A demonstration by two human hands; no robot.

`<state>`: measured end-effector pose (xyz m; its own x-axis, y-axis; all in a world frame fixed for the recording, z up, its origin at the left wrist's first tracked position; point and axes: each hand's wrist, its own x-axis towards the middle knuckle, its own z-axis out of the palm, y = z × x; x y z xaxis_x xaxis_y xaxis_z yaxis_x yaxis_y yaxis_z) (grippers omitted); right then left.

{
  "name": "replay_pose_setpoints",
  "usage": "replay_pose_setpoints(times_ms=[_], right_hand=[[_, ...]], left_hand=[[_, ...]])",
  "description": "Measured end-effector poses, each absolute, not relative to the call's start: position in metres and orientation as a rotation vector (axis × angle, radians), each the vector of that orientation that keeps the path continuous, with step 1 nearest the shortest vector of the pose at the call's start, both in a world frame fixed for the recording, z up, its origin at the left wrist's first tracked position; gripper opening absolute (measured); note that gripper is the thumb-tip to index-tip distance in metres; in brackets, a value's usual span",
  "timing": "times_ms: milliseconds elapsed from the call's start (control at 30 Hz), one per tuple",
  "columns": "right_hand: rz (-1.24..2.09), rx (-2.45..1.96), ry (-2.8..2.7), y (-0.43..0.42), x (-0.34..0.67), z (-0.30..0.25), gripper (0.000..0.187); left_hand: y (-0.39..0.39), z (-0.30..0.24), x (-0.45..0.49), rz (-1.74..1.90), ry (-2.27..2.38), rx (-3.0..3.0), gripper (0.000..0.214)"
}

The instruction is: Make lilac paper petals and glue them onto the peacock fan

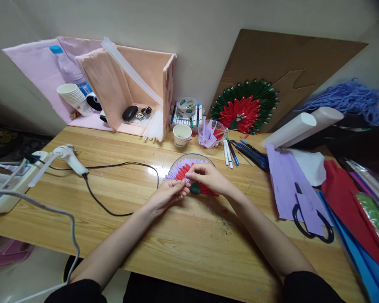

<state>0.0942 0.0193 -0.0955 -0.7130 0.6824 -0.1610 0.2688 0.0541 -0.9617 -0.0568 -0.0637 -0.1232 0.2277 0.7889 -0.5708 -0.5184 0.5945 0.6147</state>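
My left hand (170, 194) and my right hand (207, 176) meet over the middle of the table, both closed with fingertips pinched together. Between them is a small purple paper petal (187, 180), mostly covered by the fingers. Just behind and beneath the hands lies a round craft flower (179, 169) with purple petals outside and red ones inside, on a clear disc (189, 155). A dark green leaf piece (195, 188) shows below my right hand, and more red petals stick out under its wrist.
A hot glue gun (71, 160) lies at left, its black cord curving toward my left forearm. Behind the flower stand a paper cup (182, 135) and a clear bowl (212, 134) of purple pieces. Scissors (312, 225) rest on purple paper (282, 189) at right. A green-red flower (244, 105) leans on cardboard.
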Motion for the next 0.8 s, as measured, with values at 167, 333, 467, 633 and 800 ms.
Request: replay_pose_setpoints(times_ms=[167, 333, 467, 633, 800], right_hand=[[1.673, -0.977, -2.014, 0.0184, 0.0937, -0.0952, 0.032], [1.661, -1.046, -2.019, 0.0170, 0.0935, -0.0932, 0.035], [1.661, -1.030, -2.034, 0.0177, 0.0944, -0.0922, 0.036], [1.642, -1.025, -1.981, 0.0213, 0.0974, -0.0902, 0.035], [1.640, -1.013, -1.996, 0.0225, 0.0982, -0.0914, 0.032]], left_hand=[[-0.0631, -0.1254, -0.0568, 0.917, 0.869, 0.184, 0.018], [-0.0631, -0.1254, -0.0565, 0.923, 0.918, 0.206, 0.017], [-0.0632, -0.1248, -0.0565, 0.938, 0.970, 0.243, 0.022], [-0.0628, -0.1226, -0.0559, 0.962, 1.016, 0.303, 0.029], [-0.0625, -0.1207, -0.0548, 0.982, 1.058, 0.359, 0.033]])
